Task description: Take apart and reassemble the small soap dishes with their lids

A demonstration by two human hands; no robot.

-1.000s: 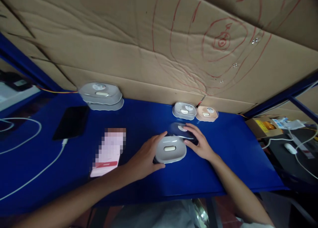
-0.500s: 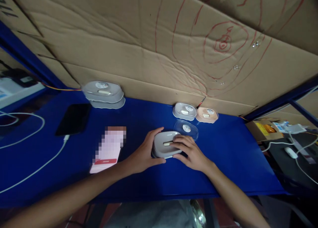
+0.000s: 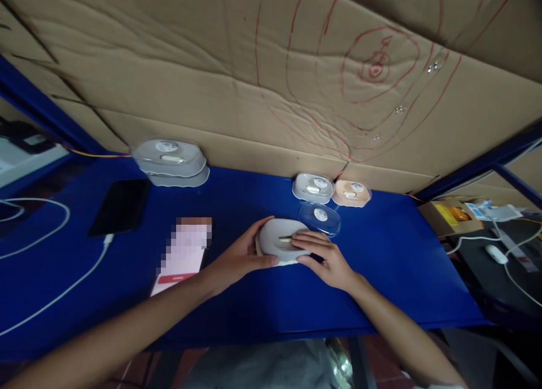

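Observation:
A shallow grey oval dish (image 3: 273, 237), much like a soap box, is held between my two hands above the blue tabletop. My left hand (image 3: 249, 250) wraps its left end, with the thumb along the near rim. My right hand (image 3: 324, 253) grips the right end; its fingers reach over the top and the thumb lies at the near side. A small pale piece (image 3: 285, 239) shows at the dish's middle by the right fingertips, which cover part of it. Just behind my right hand lies a clear oval lid (image 3: 320, 217) with a round white sticker.
Lidded grey (image 3: 312, 187) and peach (image 3: 351, 192) boxes stand against the cardboard wall (image 3: 190, 67). Stacked grey boxes (image 3: 169, 160) sit back left. A lit phone (image 3: 184, 250) and a dark phone (image 3: 121, 207) with a white cable (image 3: 80, 279) lie on the left.
The dish has tipped, so its top surface looks flatter and its near side shows more. My left thumb has moved up onto its near rim. The view has shifted slightly.

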